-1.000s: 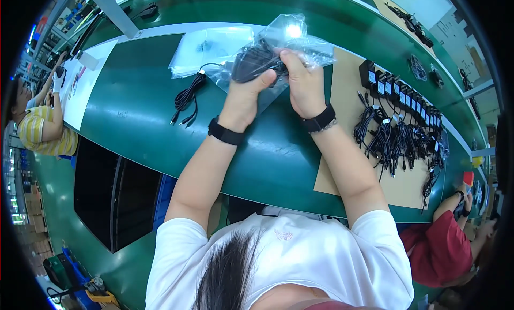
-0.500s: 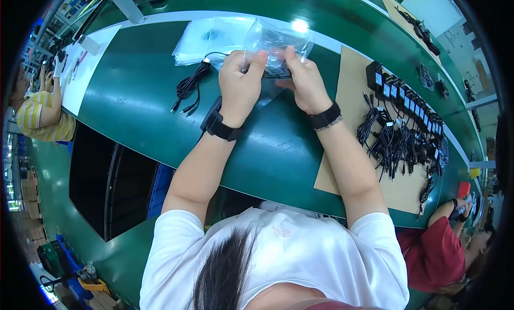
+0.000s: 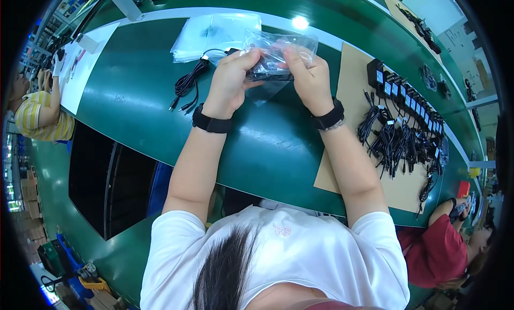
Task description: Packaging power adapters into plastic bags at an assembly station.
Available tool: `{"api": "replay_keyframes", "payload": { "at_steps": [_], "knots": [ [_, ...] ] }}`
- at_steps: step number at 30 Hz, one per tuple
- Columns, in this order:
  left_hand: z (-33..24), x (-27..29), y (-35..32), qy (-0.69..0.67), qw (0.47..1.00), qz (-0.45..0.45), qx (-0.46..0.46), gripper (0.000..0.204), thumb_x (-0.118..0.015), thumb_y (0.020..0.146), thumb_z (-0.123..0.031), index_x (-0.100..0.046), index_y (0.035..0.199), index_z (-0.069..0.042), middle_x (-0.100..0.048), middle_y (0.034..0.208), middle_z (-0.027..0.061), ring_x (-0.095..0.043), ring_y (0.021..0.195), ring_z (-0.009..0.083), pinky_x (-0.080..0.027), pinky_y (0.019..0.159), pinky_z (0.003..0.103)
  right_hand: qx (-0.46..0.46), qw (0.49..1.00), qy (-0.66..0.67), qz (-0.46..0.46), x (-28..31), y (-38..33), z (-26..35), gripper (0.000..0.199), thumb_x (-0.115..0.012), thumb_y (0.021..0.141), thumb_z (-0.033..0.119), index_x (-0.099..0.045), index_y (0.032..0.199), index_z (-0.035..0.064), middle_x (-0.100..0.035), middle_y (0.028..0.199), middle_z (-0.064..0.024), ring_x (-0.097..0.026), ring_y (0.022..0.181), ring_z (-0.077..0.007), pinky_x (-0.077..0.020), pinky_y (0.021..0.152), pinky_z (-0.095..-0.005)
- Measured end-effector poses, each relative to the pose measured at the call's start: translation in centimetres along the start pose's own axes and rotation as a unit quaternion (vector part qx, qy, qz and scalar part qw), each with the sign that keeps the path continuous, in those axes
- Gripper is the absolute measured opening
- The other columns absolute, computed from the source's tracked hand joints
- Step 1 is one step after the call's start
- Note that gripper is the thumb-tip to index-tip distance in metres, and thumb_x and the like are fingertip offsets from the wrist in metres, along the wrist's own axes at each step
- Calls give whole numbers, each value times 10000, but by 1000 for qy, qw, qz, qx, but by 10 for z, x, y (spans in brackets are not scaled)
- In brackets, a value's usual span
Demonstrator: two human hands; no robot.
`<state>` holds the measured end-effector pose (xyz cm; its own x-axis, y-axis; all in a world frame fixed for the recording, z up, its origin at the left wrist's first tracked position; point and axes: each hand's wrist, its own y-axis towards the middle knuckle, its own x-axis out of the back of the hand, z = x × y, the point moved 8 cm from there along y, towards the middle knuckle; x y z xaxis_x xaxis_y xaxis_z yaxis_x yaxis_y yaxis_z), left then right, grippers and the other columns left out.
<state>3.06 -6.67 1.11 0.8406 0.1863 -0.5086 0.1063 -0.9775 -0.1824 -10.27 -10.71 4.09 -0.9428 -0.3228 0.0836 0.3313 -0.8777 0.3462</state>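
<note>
Between the fingertips of both hands, above the green table (image 3: 134,90), hangs a clear plastic bag (image 3: 278,55) with a black power adapter (image 3: 267,69) inside it. The left hand (image 3: 233,77) pinches the bag's left end, thumb on the near side and curled fingers behind; the right hand (image 3: 305,77) pinches the right end the same way, fingers pressed together on the film. How much of the adapter sits in the bag is hard to make out, since the crinkled plastic glares and both thumbs cover part of it. A loose flap of the bag droops below the fingers toward the table.

Left of the left fingers, and apart from them, a coiled black cable (image 3: 187,85) lies on the table; its far end runs behind the left hand and is hidden. Beyond the fingers, a stack of flat clear bags (image 3: 209,34) rests on the table, partly covered by the held bag.

Right of the right fingers, well apart, a brown cardboard sheet (image 3: 350,77) carries a row of black adapters (image 3: 407,101) with tangled cords; the separate units blur together toward the rim. Each wrist wears a black band (image 3: 211,122).

At the left edge a person in a striped yellow shirt (image 3: 40,120) is cut off by the rim, and at the lower right another person in a red shirt (image 3: 439,254) is only partly visible.
</note>
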Motion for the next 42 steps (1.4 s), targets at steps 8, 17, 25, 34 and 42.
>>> {"api": "replay_keyframes", "payload": {
  "at_steps": [8,17,25,34,42],
  "knots": [
    [-15,14,6,78,981,-33,-174,173,-514,913,-169,-598,911,-18,-609,847,18,-546,760,87,-455,690,230,22,977,141,157,-12,7,13,339,-510,918,220,-562,1171,0,-580,1129,-87,-580,975,-177,-468,822,-263],
    [-52,-7,-28,368,820,-125,-420,160,-588,846,-103,-557,959,7,-600,764,73,-543,674,87,-439,597,233,-198,916,209,278,-24,12,7,632,-634,829,297,-367,1325,11,-579,1097,-89,-592,942,-153,-533,781,-351],
    [-53,26,-15,296,881,-170,-327,515,-602,846,-150,-343,1264,2,-521,1100,188,-579,725,184,-477,635,282,-132,982,-12,138,46,131,-39,244,-599,817,103,-618,1048,29,-627,956,-54,-601,832,-133,-506,702,-277],
    [-78,18,-27,521,662,-264,-469,378,-616,777,-76,-489,1125,1,-569,951,156,-553,838,313,-462,717,383,-100,632,-767,40,163,239,-173,460,-440,875,453,-361,1325,394,-276,1435,-79,-236,1317,-327,-241,991,-608],
    [-68,9,-29,507,693,-221,-463,306,-609,780,-75,-529,1068,-8,-586,892,145,-563,810,293,-461,690,376,16,856,-488,168,85,200,-55,448,-530,856,431,-567,1190,134,-564,1160,-175,-529,1082,-290,-416,922,-378]
  ]
}}
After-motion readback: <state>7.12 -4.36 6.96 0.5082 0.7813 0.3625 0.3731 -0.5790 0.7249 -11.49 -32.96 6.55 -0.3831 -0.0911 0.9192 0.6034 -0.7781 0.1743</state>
